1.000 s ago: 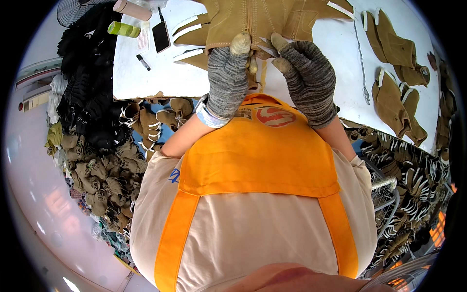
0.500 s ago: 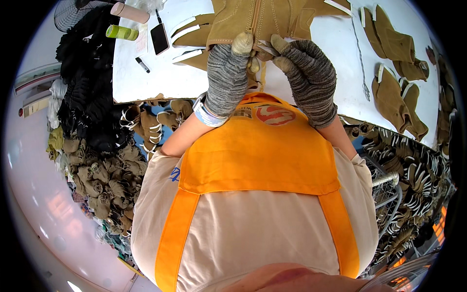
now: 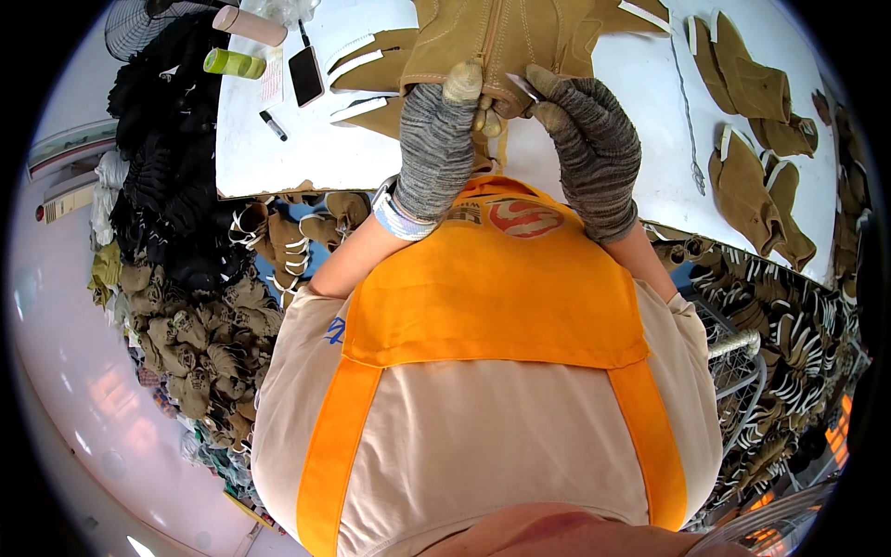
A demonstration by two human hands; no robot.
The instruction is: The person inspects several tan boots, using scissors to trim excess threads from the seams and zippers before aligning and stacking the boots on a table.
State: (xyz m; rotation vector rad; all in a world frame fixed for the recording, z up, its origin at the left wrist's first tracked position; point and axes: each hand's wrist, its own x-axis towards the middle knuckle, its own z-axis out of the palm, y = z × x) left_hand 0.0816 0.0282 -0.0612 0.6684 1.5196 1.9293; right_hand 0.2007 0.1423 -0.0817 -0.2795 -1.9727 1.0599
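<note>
A tan suede-like boot upper [image 3: 531, 42] with white stitching and a centre seam lies at the table's near edge. My left hand [image 3: 438, 130], in a grey knitted glove with tan fingertips, pinches its lower edge beside the seam. My right hand [image 3: 592, 139], gloved alike, is closed on a small pointed metal blade [image 3: 523, 87]. The blade's tip points left, over the upper's lower edge and just right of the seam. Its handle is hidden in my fingers.
On the white table [image 3: 269, 165] are a phone [image 3: 304, 76], a marker [image 3: 273, 125], a green can [image 3: 233, 63] and a pink bottle [image 3: 251, 25]. More suede pieces [image 3: 747, 190] lie at right. Heaps of brown pieces [image 3: 200, 339] flank me below.
My right hand has drawn slightly right, away from the seam, and the blade's point now shows more plainly. The upper and my left hand have shifted a little to the right.
</note>
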